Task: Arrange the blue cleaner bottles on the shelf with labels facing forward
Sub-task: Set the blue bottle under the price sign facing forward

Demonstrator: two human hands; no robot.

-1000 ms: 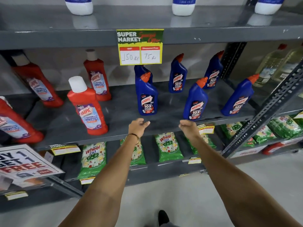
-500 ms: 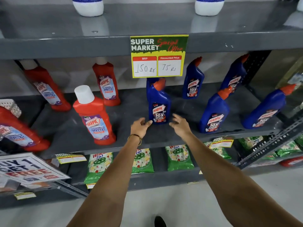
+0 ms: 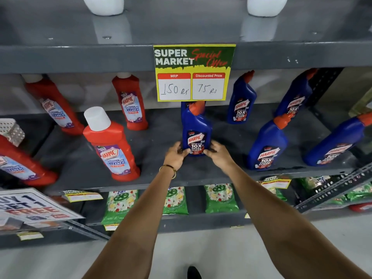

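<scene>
Several blue cleaner bottles with orange caps stand on the grey middle shelf (image 3: 153, 178). The front centre blue bottle (image 3: 196, 125) stands upright with its label towards me. My left hand (image 3: 175, 154) grips its base from the left and my right hand (image 3: 218, 153) grips it from the right. Another blue bottle is mostly hidden behind it, under the price sign. More blue bottles stand to the right: one at the back (image 3: 241, 99), one in front (image 3: 268, 143), one far back right (image 3: 293, 97) and one at the right edge (image 3: 338, 141).
Red bathroom cleaner bottles (image 3: 111, 146) fill the shelf's left half. A yellow price sign (image 3: 194, 72) hangs from the upper shelf edge. Green detergent packets (image 3: 175, 200) lie on the shelf below. A slanted metal upright (image 3: 332, 192) crosses at the lower right. A promo board (image 3: 34, 206) leans lower left.
Both hands have moved forward from the shelf's front edge and closed around the base of the front centre blue bottle. The camera has moved closer to the shelf.
</scene>
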